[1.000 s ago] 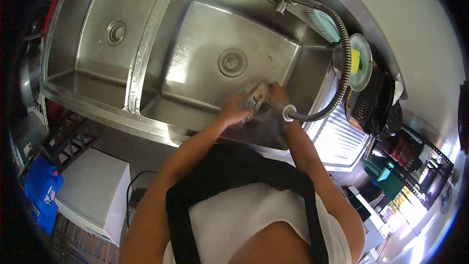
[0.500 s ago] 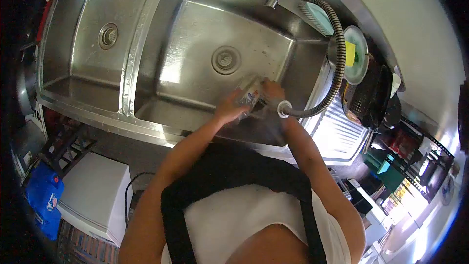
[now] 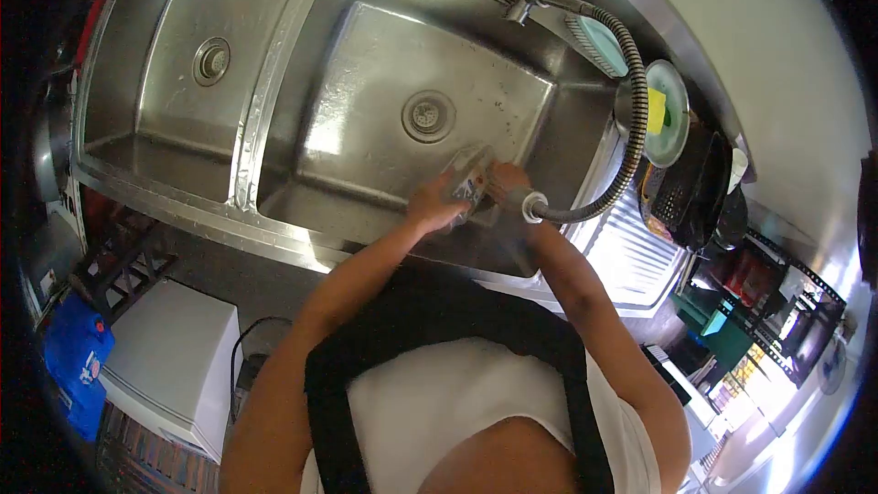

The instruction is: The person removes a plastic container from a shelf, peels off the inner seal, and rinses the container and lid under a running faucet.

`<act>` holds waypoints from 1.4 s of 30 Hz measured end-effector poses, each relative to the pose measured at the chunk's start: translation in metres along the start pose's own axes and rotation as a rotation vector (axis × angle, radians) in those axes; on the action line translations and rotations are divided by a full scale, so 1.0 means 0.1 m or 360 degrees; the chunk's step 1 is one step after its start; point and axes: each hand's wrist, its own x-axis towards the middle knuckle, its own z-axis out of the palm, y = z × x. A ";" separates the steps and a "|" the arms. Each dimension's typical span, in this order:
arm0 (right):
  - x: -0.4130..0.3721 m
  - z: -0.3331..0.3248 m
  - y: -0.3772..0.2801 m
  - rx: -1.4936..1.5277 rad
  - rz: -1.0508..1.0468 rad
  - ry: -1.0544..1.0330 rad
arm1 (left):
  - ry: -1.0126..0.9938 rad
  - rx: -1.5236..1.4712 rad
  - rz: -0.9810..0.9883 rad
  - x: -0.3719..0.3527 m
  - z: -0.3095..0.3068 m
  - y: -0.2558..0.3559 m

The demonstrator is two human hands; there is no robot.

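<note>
Over the near right part of the large sink basin (image 3: pixel 366 64), a clear plastic package (image 3: pixel 471 174) with some print on it is between my hands. My left hand (image 3: pixel 437 204) is closed around its left side. On the other side, the fingers of my right hand (image 3: pixel 508 181) are closed against the package; the hose end hides part of this hand. The white-collared end of the spray hose (image 3: pixel 533 208) hangs just above my right wrist. What the package contains is too blurred to make out.
A second basin (image 3: pixel 169 64) lies left of the metal divider. Dishes (image 3: pixel 672 142) with a yellow sponge (image 3: pixel 656 111), a pale blue rack (image 3: pixel 599 44) and dark baskets (image 3: pixel 697 187) stand at the right. A white box (image 3: pixel 174 348) and blue container (image 3: pixel 78 361) are at the lower left.
The camera view has shifted slightly. Both hands stay on the package, which has tilted a little, and the right hand has moved slightly along it.
</note>
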 end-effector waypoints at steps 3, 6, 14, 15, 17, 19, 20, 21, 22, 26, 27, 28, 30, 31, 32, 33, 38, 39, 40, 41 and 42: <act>-0.42 -0.53 -0.34 0.0183 -0.0064 0.0041 | 0.0005 0.0088 0.0016 0.03 0.04 -0.06; -0.35 0.16 -0.15 0.0044 -0.0349 0.0276 | -0.0106 0.0138 -0.0045 0.03 0.02 -0.04; -0.73 0.40 -0.14 0.0817 -0.0432 0.0676 | -0.0068 0.0172 0.0076 -0.05 -0.11 0.07; -0.71 0.48 0.00 0.1344 -0.0651 0.0921 | -0.0134 0.0121 -0.0046 -0.05 -0.15 0.11; 0.03 1.03 0.52 0.1426 -0.0201 0.0424 | -0.0190 0.0070 -0.0174 -0.02 -0.15 0.07; 0.26 0.96 0.63 0.0977 -0.0061 0.0213 | -0.0181 -0.0055 -0.0080 0.07 -0.08 -0.10; 0.13 0.61 0.49 0.0495 -0.0126 0.0273 | -0.0180 -0.0054 -0.0079 0.08 -0.07 -0.09; -0.03 0.20 0.30 0.0054 -0.0176 0.0354 | -0.0141 -0.0030 -0.0056 0.09 -0.07 -0.06; -0.15 -0.09 0.13 0.0052 -0.0172 0.0357 | -0.0104 -0.0006 -0.0032 0.10 -0.05 -0.04; -0.16 -0.39 -0.07 0.0218 0.0182 0.0218 | -0.0143 -0.0030 -0.0005 0.12 -0.05 -0.04; -0.13 -0.31 -0.05 0.0214 0.0182 0.0207 | -0.0155 -0.0006 -0.0033 0.11 -0.04 -0.06; -0.05 -0.12 0.04 0.0217 0.0187 0.0195 | -0.0168 0.0017 -0.0061 0.10 -0.02 -0.07; 0.10 0.13 0.14 0.0296 -0.0104 0.0309 | -0.0168 -0.0008 -0.0091 0.10 -0.03 -0.03; 0.06 0.15 0.13 0.0303 -0.0102 0.0305 | -0.0176 -0.0025 -0.0115 0.08 -0.04 -0.03; 0.01 0.14 0.13 0.0438 -0.0066 0.0156 | -0.0181 -0.0017 -0.0110 0.07 -0.06 -0.01; -0.07 0.00 0.08 0.0566 -0.0028 0.0014 | -0.0123 0.0008 -0.0044 0.10 -0.04 -0.03; -0.20 -0.11 -0.09 0.0231 -0.0114 0.0166 | -0.0192 -0.0165 -0.0160 0.02 -0.10 0.12; -0.10 0.05 0.01 0.0009 -0.0315 0.0121 | -0.0114 -0.0071 -0.0060 0.06 -0.03 0.01; -0.08 0.11 0.03 0.0009 -0.0318 0.0124 | -0.0037 0.0024 0.0040 0.06 -0.02 -0.02; -0.07 0.17 0.05 0.0195 -0.0261 0.0130 | -0.0036 0.0025 0.0039 0.06 0.00 -0.06; -0.05 0.23 0.07 0.0380 -0.0204 0.0137 | -0.0043 0.0113 0.0010 0.05 -0.01 -0.03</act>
